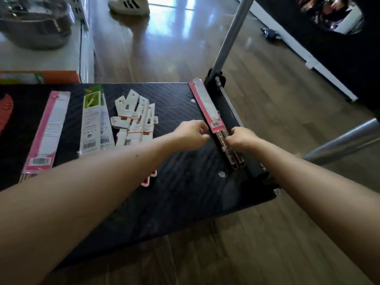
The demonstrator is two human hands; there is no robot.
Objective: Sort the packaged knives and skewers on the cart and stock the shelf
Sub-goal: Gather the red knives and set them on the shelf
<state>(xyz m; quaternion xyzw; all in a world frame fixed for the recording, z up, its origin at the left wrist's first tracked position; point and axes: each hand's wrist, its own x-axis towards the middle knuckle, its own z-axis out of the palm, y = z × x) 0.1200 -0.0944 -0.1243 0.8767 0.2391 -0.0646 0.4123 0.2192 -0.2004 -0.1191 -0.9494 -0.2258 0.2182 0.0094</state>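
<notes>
A pink-carded pack of metal skewers (207,105) lies along the right edge of the black cart deck (181,194). My right hand (242,139) grips the skewers' bare metal handles just below the card. Left of the pack, my left hand (192,133) hovers with its fingers curled and holds nothing. Another pink skewer pack (48,130) lies at the deck's left. A green-topped white pack (93,118) sits beside it. A pile of white-carded knives (134,120) lies in the middle.
The cart's grey handle post (232,36) rises at the far right corner. A second grey tube (345,140) juts in from the right. A white shelf (41,56) with a metal pot stands at the back left. Someone's sneaker (129,5) is on the wooden floor beyond.
</notes>
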